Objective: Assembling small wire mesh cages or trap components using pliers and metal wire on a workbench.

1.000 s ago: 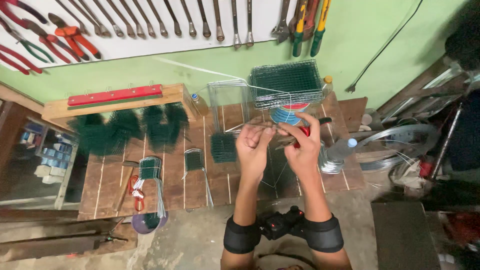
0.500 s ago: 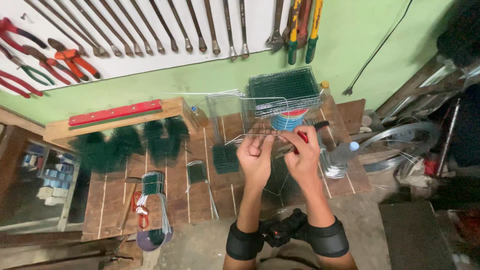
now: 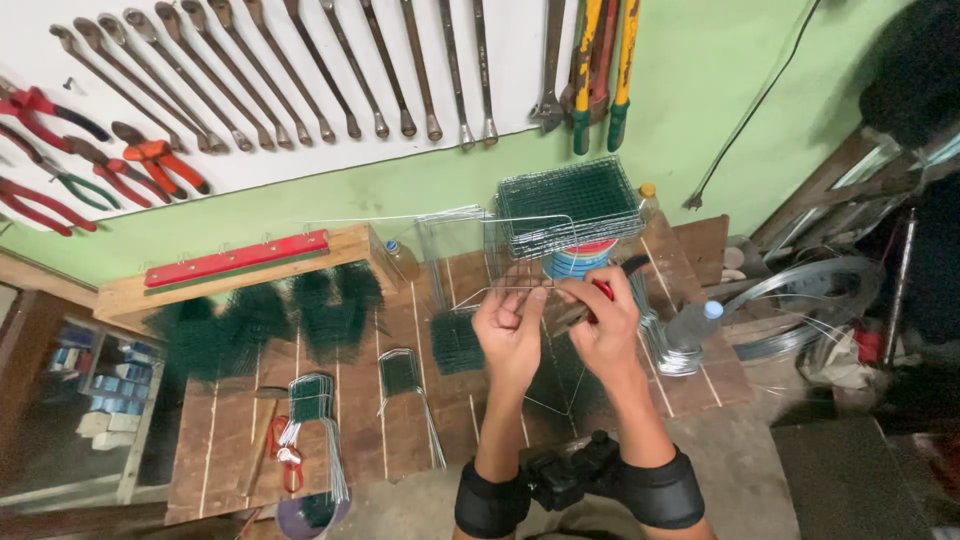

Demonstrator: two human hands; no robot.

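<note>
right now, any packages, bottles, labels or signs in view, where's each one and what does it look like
Small boxes: left edge, on a low shelf below the bench; blue and white, print too small to tell.
Small bottle: bench back, beside the red-topped wooden rail; amber, blue cap.
Clear bottle: bench right end, right of the right hand; blue cap.
Yellow-capped bottle: behind the green mesh stack, mostly hidden.
No signs or screens.

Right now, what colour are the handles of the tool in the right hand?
Red handles, seen in the head view, in the right hand.
</note>
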